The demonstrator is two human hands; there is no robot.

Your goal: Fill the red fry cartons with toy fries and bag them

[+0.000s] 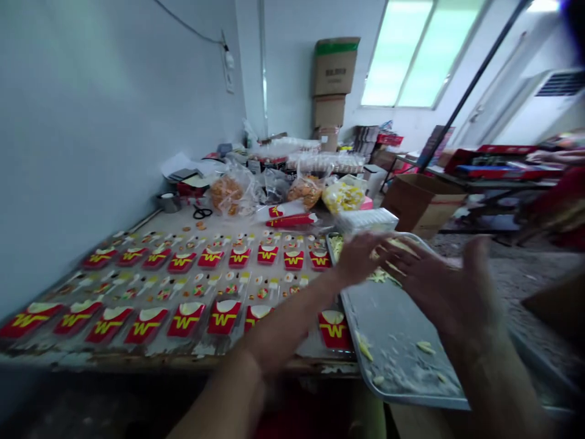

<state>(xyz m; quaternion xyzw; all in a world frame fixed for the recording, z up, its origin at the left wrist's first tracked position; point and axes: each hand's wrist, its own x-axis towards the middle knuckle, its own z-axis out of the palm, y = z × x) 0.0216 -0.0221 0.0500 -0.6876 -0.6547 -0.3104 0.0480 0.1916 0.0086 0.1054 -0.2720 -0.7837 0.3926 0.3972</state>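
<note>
Both my hands are over a metal tray [388,323] at the table's right edge. My left hand [361,256] is blurred over its far part, its fingers seeming stretched to the right. My right hand [443,286] is open, with its thumb spread and its fingers pointing left towards the left hand's fingertips; whether they touch I cannot tell. I see nothing held in either. Pale yellow, fry-like strips [337,244] are heaped at the tray's far end, partly hidden by my hands. Several loose pieces [426,347] lie nearer, among whitish residue.
Rows of clear plastic packs with red, yellow-marked fry boxes [223,317] cover the table left of the tray. Behind them are bags of orange pieces [227,194], a bag of yellow pieces [343,195] and scissors [202,212]. An open carton [420,201] stands beyond the tray.
</note>
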